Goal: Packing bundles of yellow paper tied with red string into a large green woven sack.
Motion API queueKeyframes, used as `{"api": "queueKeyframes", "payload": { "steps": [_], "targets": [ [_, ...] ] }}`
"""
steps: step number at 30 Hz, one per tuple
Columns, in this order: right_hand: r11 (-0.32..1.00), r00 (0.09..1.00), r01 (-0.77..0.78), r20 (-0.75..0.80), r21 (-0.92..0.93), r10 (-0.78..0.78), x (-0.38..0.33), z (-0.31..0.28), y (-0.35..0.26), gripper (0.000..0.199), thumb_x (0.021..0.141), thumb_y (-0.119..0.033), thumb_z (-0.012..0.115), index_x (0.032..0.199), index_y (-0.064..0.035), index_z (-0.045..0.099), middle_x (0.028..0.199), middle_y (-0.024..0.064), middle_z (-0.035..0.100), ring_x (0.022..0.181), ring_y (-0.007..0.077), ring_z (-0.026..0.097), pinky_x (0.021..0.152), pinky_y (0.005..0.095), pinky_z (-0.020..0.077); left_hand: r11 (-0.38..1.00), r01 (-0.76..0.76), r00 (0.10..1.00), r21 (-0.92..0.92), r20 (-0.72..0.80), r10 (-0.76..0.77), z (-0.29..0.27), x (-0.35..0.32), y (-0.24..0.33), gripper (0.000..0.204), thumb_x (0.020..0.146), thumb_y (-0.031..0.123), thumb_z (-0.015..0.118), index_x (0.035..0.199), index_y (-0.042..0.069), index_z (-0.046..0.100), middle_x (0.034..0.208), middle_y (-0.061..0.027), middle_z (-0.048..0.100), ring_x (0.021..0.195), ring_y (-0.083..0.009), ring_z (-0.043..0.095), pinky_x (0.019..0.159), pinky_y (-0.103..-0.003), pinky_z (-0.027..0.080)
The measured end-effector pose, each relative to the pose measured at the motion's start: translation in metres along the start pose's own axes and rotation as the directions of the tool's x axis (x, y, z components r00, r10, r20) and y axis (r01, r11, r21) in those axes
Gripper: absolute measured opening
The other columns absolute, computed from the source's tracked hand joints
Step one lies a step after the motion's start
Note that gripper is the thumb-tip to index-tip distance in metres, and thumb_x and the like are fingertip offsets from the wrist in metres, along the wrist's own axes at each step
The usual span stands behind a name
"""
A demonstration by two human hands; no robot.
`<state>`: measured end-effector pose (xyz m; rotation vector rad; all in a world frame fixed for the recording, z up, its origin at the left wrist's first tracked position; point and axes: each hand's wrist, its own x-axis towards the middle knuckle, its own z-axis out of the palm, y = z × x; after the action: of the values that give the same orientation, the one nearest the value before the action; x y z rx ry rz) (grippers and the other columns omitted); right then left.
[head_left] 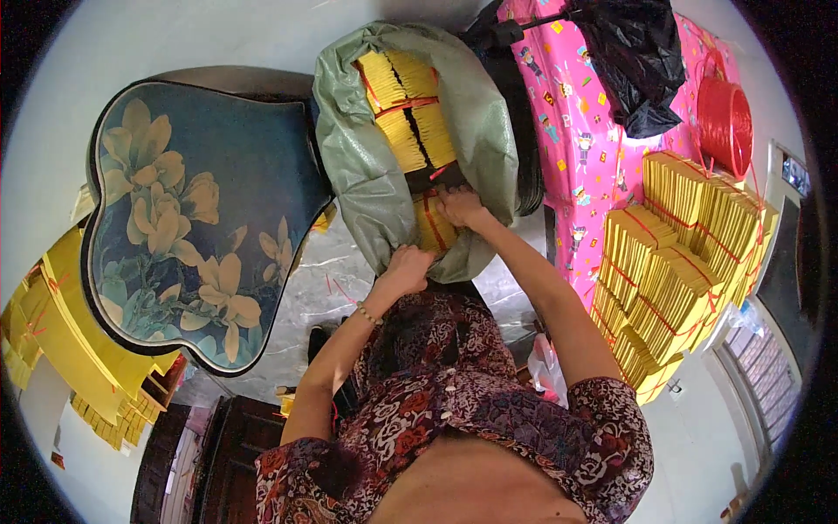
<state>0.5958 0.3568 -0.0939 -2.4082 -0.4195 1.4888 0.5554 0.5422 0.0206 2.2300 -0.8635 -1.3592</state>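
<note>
A pale green woven sack (353,140) stands wide open in front of me. Bundles of yellow folded paper (415,140), tied with red string, fill its far part. Another yellow paper bundle (429,229) lies at the near side of the sack's mouth, with a red tie across it. My right hand (463,208) reaches inside, fingers curled over the right edge of this near bundle. At the near left rim my left hand (406,269) is closed, apparently on the sack's edge beside the bundle; its fingertips are partly hidden.
A dark blue flowered tabletop (201,218) stands at the left, with yellow paper sheets (78,323) beyond it. At the right, a pink patterned cloth (576,148) carries a black plastic bag (642,70), a red string spool (724,127) and stacked yellow bundles (676,271).
</note>
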Motion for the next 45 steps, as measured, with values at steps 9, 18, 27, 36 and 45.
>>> {"api": "queueKeyframes", "payload": {
  "steps": [9, 18, 27, 36, 45],
  "targets": [
    [0.945, 0.9, -0.006, -0.41, 0.327, 0.148, -0.033, -0.002, 0.003, 0.039, 0.087, -0.031, 0.047, 0.111, -0.0013, 0.055, 0.108, 0.0224, 0.056, 0.105, 0.0386, 0.052, 0.092, 0.0437, 0.041, 0.996, 0.006, 1.0, -0.085, 0.029, -0.003, -0.004, 0.026, -0.003, 0.038, 0.06, 0.012, 0.062, 0.096, 0.003, 0.057, 0.083, -0.022, 0.062, 0.085, -0.0384, 0.06, 0.075, -0.048, 0.048],
    [0.671, 0.457, 0.542, -0.848, 0.506, 0.27, -0.227, -0.044, -0.028, 0.021, 0.084, -0.008, 0.055, 0.104, -0.0048, 0.058, 0.096, 0.0125, 0.058, 0.09, 0.0289, 0.058, 0.077, 0.0355, 0.0467, 0.998, -0.044, 0.991, 0.049, 0.131, 0.037, -0.014, 0.005, 0.027, 0.069, 0.063, 0.031, 0.072, 0.122, 0.007, 0.046, 0.111, -0.0228, 0.056, 0.104, -0.0381, 0.053, 0.085, -0.047, 0.044],
    [0.589, -0.153, 0.6, -0.644, 0.542, 0.749, -0.431, 0.045, -0.009, 0.018, 0.083, 0.001, 0.055, 0.098, -0.0055, 0.062, 0.083, 0.007, 0.059, 0.075, 0.0148, 0.057, 0.067, 0.0252, 0.0455, 0.903, -0.416, 0.864, -0.11, -0.359, 0.354, -0.075, 0.052, 0.2, 0.037, 0.083, 0.015, 0.061, 0.117, 0.005, 0.052, 0.105, -0.0169, 0.058, 0.096, -0.0263, 0.058, 0.08, -0.035, 0.047],
    [0.406, -0.553, 0.752, 0.162, 0.52, 0.817, -0.552, 0.173, 0.054, 0.033, 0.09, -0.027, 0.052, 0.112, -0.0015, 0.052, 0.099, 0.0026, 0.053, 0.086, 0.0094, 0.05, 0.077, 0.0241, 0.0411, 0.652, -0.455, 0.868, -0.607, -0.138, 0.477, 0.018, 0.07, 0.382, 0.048, 0.087, 0.019, 0.06, 0.128, 0.002, 0.042, 0.123, -0.0127, 0.049, 0.105, -0.0194, 0.053, 0.086, -0.03, 0.045],
    [-0.208, 0.217, 0.957, -0.019, 0.2, 0.976, -0.522, 0.21, 0.109, 0.078, 0.08, -0.068, 0.044, 0.13, -0.009, 0.043, 0.127, 0.0062, 0.051, 0.118, 0.0234, 0.046, 0.098, 0.0408, 0.0357, 0.428, -0.469, 0.812, -0.772, -0.186, 0.554, 0.063, 0.102, 0.427, 0.066, 0.081, 0.023, 0.068, 0.129, -0.004, 0.033, 0.126, -0.0137, 0.043, 0.112, -0.0194, 0.045, 0.092, -0.031, 0.041]
  ]
}}
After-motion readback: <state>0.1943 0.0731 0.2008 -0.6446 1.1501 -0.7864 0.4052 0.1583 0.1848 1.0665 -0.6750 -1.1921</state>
